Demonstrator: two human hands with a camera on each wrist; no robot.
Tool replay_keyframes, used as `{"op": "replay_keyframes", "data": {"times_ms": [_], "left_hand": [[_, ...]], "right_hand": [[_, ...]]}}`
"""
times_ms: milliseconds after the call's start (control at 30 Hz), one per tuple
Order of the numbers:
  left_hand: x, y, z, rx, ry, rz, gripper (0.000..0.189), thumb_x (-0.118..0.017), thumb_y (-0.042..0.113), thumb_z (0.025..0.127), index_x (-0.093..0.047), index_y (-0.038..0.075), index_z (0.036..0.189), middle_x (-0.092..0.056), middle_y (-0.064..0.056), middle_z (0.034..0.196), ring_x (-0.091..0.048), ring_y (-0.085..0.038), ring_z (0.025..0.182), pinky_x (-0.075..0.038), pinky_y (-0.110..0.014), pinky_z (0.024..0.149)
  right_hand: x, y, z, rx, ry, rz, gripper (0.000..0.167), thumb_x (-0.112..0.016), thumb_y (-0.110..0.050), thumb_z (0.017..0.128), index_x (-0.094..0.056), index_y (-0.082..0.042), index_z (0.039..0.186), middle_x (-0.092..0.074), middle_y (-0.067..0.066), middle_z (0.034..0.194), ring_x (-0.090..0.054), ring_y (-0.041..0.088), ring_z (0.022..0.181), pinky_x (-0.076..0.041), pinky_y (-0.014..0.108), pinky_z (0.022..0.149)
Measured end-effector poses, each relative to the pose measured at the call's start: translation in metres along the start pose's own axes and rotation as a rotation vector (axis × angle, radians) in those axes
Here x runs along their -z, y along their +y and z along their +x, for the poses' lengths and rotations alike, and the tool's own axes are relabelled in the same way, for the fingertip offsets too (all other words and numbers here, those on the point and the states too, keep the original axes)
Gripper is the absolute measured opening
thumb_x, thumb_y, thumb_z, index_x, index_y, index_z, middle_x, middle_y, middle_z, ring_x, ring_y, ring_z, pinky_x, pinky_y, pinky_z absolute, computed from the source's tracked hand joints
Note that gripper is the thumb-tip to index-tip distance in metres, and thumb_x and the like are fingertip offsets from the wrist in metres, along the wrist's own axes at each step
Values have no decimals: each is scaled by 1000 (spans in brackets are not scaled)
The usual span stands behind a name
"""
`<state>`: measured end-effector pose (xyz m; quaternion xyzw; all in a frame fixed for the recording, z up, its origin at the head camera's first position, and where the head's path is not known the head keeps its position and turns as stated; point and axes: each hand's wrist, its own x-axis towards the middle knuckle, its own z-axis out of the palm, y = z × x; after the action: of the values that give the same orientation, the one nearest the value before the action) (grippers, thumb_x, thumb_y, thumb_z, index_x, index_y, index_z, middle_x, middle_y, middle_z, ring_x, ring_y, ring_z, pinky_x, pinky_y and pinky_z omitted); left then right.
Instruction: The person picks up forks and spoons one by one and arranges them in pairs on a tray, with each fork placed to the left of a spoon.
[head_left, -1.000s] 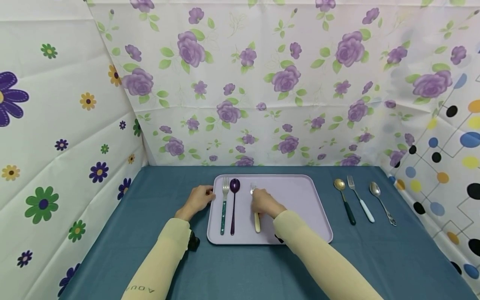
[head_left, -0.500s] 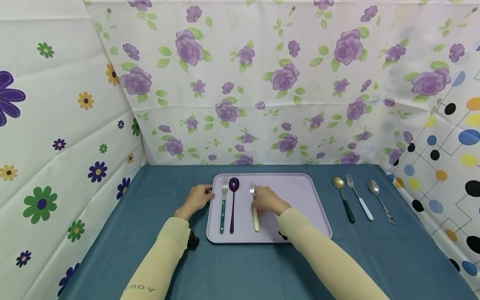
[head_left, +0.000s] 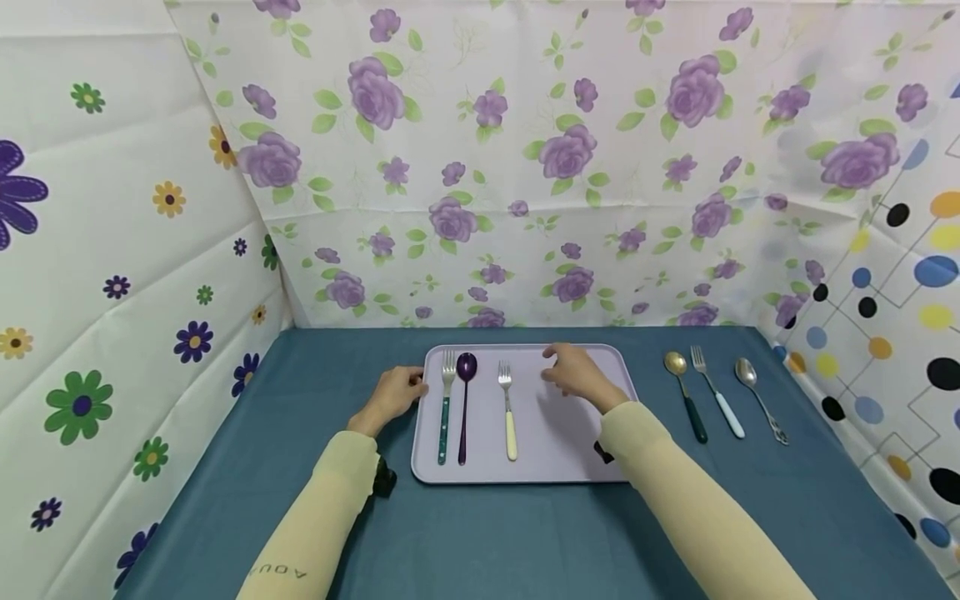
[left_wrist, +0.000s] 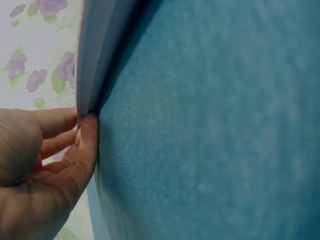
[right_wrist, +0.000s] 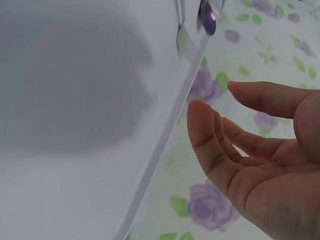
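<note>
My left hand (head_left: 390, 398) pinches the left rim of a pale lilac tray (head_left: 547, 471). In the left wrist view, thumb and fingers meet at the tray's edge (left_wrist: 94, 55). My right hand (head_left: 581, 375) hovers over the tray's right half, holding nothing; its thumb and fingers stand apart in the right wrist view. Left of it lies a fork with a cream handle (head_left: 511, 437). Further left on the tray are a purple spoon (head_left: 463, 417) and a fork with a teal handle (head_left: 444, 429), roughly parallel.
On the blue cloth (head_left: 525, 542) right of the tray lie a gold spoon with a dark green handle (head_left: 694, 421), a fork with a white handle (head_left: 727, 415) and a silver spoon (head_left: 761, 400). Patterned fabric walls (head_left: 517, 175) stand behind and at both sides.
My right hand has let go of the cream-handled fork and moved right and away from it, leaving it on the tray. My left hand has stayed at the tray's rim.
</note>
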<state>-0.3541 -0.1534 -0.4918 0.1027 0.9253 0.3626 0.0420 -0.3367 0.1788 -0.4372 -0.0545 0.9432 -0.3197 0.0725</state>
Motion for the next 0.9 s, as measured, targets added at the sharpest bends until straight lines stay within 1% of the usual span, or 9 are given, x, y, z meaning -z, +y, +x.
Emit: {"op": "replay_keyframes", "data": {"times_ms": [100,167,267,333,467,600,733,833,900], "left_hand": [[0,-1,0,-2,0,2,37,-63,7,104,-62,-7,138,-65,-9,90,-58,-18,77,-47,-33,72],[-1,-2,0,-4,0,5,37,-63,7,103,-62,-7,138,-65,-9,90,-58,-18,77,-47,-33,72],[-1,-2,0,-2,2,12,38,-63,7,103,-62,-7,138,-65,-9,89,-58,-18,77,-47,-33,72],[-1,-2,0,-2,2,11,38,-63,7,103,-62,-7,138,-65,-9,89,-57,-18,77,-47,-33,72],[0,0,-1,1,0,-1,36,-63,7,103,-63,-7,137,-64,-9,89,-57,-18,77,-46,-33,71],[-1,1,0,6,2,-8,35,-63,7,103,-63,-6,136,-63,-9,89,-57,-18,77,-46,-32,70],[-1,0,0,4,6,-5,35,-63,7,103,-63,-6,136,-63,-9,88,-57,-18,77,-45,-32,70],[-1,-1,1,9,6,-4,35,-63,7,103,-63,-6,136,-63,-9,89,-56,-18,77,-45,-32,70],[-2,-1,1,14,6,-4,36,-64,8,103,-63,-6,137,-63,-8,90,-56,-18,78,-45,-32,70]], "right_hand": [[8,9,-2,4,17,-19,44,-65,-9,99,-57,7,139,-67,23,109,-64,22,67,-55,33,61],[14,17,-3,14,39,-61,42,-64,-10,100,-59,6,138,-66,24,114,-65,24,73,-56,36,65],[22,32,-4,15,61,-69,41,-63,-11,101,-60,5,139,-66,23,113,-65,26,81,-55,40,70],[28,42,-4,13,75,-65,41,-63,-11,101,-60,5,139,-66,22,110,-64,26,82,-53,39,70],[42,63,-10,-12,84,0,42,-61,-8,102,-57,8,140,-64,24,110,-62,25,73,-52,36,62],[57,80,-15,-22,101,-16,42,-60,-8,102,-56,10,139,-63,28,114,-64,27,77,-53,36,63],[69,91,-20,-39,123,-51,42,-60,-9,102,-56,11,139,-64,30,115,-68,34,85,-56,39,67],[75,96,-23,-70,124,-60,43,-60,-10,102,-55,11,140,-64,30,116,-69,38,87,-57,42,69],[78,100,-25,-76,122,-69,44,-60,-11,102,-55,10,140,-64,30,117,-69,39,90,-57,45,72]]}}
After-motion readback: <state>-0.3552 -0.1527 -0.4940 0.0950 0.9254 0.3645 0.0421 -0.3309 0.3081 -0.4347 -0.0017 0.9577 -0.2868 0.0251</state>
